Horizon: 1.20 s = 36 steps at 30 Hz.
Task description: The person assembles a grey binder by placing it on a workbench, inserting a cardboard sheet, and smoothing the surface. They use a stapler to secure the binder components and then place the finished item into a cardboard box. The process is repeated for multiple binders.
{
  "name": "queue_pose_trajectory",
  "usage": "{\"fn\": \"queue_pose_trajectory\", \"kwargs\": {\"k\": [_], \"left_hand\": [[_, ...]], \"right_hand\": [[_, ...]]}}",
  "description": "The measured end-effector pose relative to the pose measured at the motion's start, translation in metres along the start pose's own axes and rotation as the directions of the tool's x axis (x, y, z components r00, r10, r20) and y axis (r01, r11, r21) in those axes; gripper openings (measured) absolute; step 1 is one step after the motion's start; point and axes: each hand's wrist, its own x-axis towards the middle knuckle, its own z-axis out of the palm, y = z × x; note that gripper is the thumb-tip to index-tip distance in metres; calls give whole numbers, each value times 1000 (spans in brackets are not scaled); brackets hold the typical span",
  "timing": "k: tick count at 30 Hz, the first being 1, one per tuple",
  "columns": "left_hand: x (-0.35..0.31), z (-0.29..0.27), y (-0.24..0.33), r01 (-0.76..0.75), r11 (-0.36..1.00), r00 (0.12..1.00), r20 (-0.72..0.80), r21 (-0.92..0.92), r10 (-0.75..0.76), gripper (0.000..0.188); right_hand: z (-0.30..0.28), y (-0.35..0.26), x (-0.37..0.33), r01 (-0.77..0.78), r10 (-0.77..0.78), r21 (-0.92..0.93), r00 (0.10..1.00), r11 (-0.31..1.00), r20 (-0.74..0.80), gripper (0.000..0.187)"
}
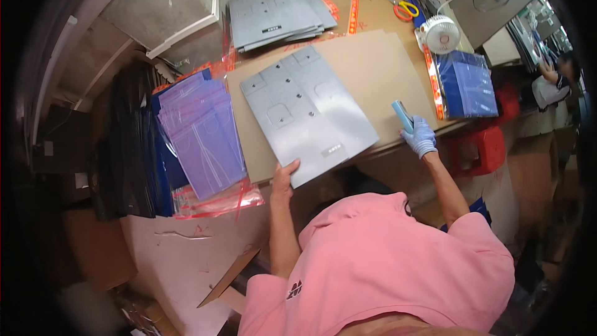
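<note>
Left fingers (292,165) grip glossy grey panel (317,126), rectangular, dark-studded.

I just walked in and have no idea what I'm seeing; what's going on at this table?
A person in a pink top is handling a grey panel. The bare left hand grips its near corner, while the gloved right hand holds a light blue tool off to the panel's right. The panel lies over brown cardboard. More grey panels are stacked behind; purple sleeves lie to the left.
</note>
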Motion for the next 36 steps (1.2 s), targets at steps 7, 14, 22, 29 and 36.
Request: {"fn": "queue_pose_trajectory", "kwargs": {"k": [7, 14, 22, 29, 36], "left_hand": [[-45, 48, 131, -58, 977, 979, 202, 207, 15, 53], [63, 64, 165, -183, 981, 945, 289, 70, 156, 58], [282, 68, 216, -371, 721, 929, 228, 586, 293, 65], [401, 56, 209, -127, 423, 887, -88, 897, 453, 78], [405, 32, 186, 68, 595, 910, -295, 801, 292, 80]], "right_hand": [[-24, -38, 86, 397, -373, 123, 910, 910, -179, 66], [-101, -179, 120, -303, -571, 951, 772, 53, 278, 47], [-113, -287, 348, 260, -542, 831, 838, 491, 58, 45], [-84, -309, 444, 399, -415, 137, 902, 907, 123, 53], [-82, -340, 357, 114, -274, 451, 911, 885, 307, 69]]}}
